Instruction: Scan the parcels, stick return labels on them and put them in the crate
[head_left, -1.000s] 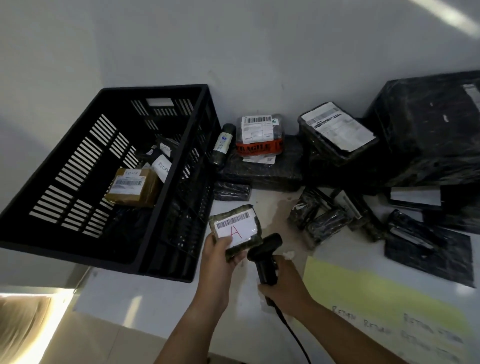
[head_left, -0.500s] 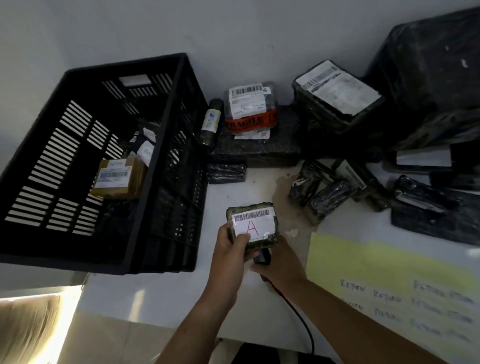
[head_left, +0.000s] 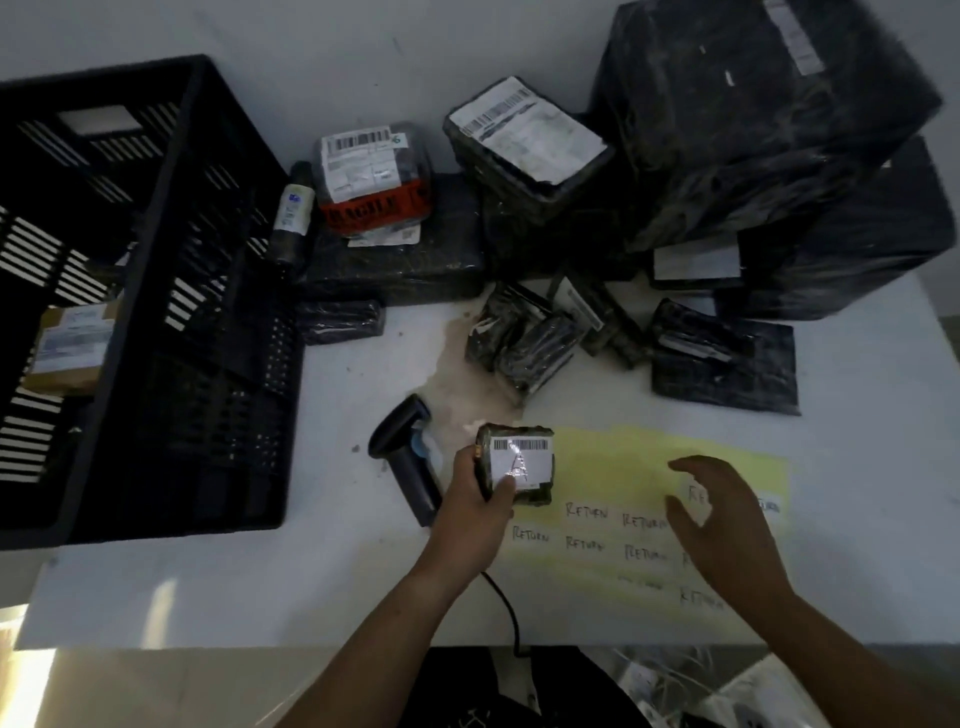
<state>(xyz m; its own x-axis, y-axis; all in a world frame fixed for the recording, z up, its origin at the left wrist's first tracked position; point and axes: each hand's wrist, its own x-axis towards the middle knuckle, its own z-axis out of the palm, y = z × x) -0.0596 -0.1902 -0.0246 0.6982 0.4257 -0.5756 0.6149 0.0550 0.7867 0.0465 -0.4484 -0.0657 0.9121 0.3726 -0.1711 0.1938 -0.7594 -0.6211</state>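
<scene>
Left hand (head_left: 470, 501) grasps the parcel (head_left: 540, 491) at the sheet's (head_left: 613, 467) left edge. The thumb is pressed on the white label (head_left: 530, 462), and the other fingers are wrapped round the parcel's left side and back. We cannot tell whether the parcel touches the sheet. Right hand (head_left: 727, 525) hovers over the sheet's right part, fingers spread and loosely bent, holding nothing. Scanner (head_left: 405, 457) lies on the table (head_left: 363, 571) just left of the sheet, beside the left hand. Crate (head_left: 156, 312) stands well left of the sheet.
</scene>
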